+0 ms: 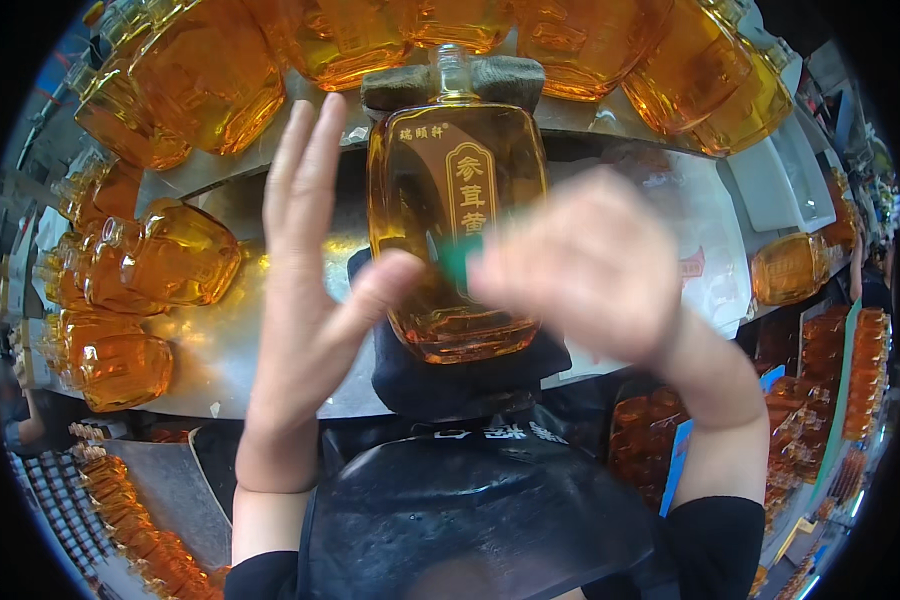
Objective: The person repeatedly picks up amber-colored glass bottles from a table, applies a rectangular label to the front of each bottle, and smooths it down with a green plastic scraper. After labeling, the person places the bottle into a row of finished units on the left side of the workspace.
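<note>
A flat amber glass bottle (400, 215) with gold lettering and a bare clear neck lies front up before me. Its neck rests across a rolled grey cloth support (511, 82), its base on a dark padded cloth (420, 385). My left hand (310, 240) is open at the bottle's left side, fingers stretched upward, thumb reaching over the lower left of its face. My right hand (595, 265), smeared by motion, is closed over the bottle's right side. A small green piece (454, 258) juts from its fingertips above the bottle's face; blur hides its exact kind.
Several filled amber bottles (210, 85) stand along the far edge of the metal table. More bottles (185, 250) cluster at the left. On the right are a white plastic tray (775, 180), white printed sheets (685, 210) and another bottle (790, 268). Rows of bottles (820, 410) fill the lower right.
</note>
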`<state>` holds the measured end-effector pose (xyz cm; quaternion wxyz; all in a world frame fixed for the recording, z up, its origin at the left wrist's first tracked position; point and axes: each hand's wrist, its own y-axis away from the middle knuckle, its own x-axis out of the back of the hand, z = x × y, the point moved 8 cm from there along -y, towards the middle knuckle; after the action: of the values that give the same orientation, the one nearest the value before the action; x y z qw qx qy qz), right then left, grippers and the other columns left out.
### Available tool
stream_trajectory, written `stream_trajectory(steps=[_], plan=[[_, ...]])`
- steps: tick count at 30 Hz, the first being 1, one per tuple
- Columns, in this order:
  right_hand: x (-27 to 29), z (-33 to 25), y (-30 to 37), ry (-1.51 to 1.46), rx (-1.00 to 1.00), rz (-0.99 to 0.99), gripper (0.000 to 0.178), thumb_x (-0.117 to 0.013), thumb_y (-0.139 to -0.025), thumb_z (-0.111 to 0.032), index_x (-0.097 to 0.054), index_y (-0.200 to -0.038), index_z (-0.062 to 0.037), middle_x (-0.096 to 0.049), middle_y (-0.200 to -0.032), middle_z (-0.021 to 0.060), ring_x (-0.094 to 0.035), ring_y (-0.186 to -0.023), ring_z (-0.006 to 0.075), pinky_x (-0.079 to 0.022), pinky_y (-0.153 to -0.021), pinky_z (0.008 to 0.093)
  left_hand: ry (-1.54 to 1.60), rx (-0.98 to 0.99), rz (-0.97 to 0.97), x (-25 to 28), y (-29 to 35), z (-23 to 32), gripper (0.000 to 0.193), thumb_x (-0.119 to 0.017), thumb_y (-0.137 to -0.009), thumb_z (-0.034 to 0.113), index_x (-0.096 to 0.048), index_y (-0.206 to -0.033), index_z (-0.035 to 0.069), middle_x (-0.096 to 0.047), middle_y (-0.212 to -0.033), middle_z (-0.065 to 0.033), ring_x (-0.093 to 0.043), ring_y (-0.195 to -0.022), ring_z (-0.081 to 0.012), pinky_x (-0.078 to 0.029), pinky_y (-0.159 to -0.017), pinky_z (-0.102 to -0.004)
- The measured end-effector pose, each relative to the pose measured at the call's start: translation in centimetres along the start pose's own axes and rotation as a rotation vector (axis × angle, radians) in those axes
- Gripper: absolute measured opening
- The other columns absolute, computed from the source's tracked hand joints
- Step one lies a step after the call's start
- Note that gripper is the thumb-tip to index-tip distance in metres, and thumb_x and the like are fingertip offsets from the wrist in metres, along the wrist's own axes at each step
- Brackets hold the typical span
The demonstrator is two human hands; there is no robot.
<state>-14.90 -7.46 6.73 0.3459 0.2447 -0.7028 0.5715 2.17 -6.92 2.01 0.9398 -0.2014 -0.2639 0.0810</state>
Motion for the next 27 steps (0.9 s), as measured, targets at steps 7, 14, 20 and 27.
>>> stream_trajectory(steps=[7, 14, 20, 27], plan=[[2.3, 2.7, 1.8, -0.328, -0.441, -0.004, 0.032, -0.066, -0.078, -0.008, -0.068, -0.11, -0.0076, -0.068, -0.084, 0.0063, -0.06, -0.065, 0.0164, -0.049, -0.066, 0.0287, -0.392, -0.218, -0.053, 1.3, -3.1, 2.2, 0.058, -0.064, -0.091, 0.028, -0.05, -0.145, 0.014, -0.033, -0.156, -0.0147, -0.027, -0.146, -0.0301, -0.023, -0.117, -0.0439], [-1.7, 3.5, 1.0, 0.301, -0.425, -0.377, 0.09, -0.073, -0.072, -0.058, -0.039, -0.151, -0.0283, -0.057, -0.065, 0.0066, -0.057, -0.053, 0.022, -0.048, -0.051, 0.0351, -0.379, 0.0, -0.161, -2.5, 0.0, 1.5, 0.089, -0.077, -0.073, 0.029, -0.038, -0.152, 0.023, -0.01, -0.163, -0.0204, -0.009, -0.15, -0.0429, -0.016, -0.119, -0.0517], [-2.0, 4.7, 1.3, 0.265, -0.48, -0.455, 0.093, -0.072, -0.071, -0.061, -0.033, -0.152, -0.0368, -0.057, -0.064, 0.0075, -0.059, -0.053, 0.0235, -0.048, -0.052, 0.036, -0.405, -0.008, -0.125, -2.8, 0.1, 1.8, 0.092, -0.079, -0.071, 0.027, -0.036, -0.152, 0.028, -0.009, -0.161, -0.0242, -0.011, -0.143, -0.0559, -0.022, -0.115, -0.0595], [0.2, 9.8, 2.7, -0.487, -0.782, -0.194, 0.082, -0.071, -0.084, -0.053, -0.043, -0.149, -0.0122, -0.067, -0.091, 0.0043, -0.053, -0.066, 0.0056, -0.048, -0.065, 0.0226, -0.016, 0.045, -0.031, -0.4, -0.5, 0.6, 0.077, -0.069, -0.086, 0.019, -0.032, -0.152, 0.006, -0.022, -0.16, -0.019, -0.022, -0.149, -0.0303, -0.022, -0.119, -0.0423]])
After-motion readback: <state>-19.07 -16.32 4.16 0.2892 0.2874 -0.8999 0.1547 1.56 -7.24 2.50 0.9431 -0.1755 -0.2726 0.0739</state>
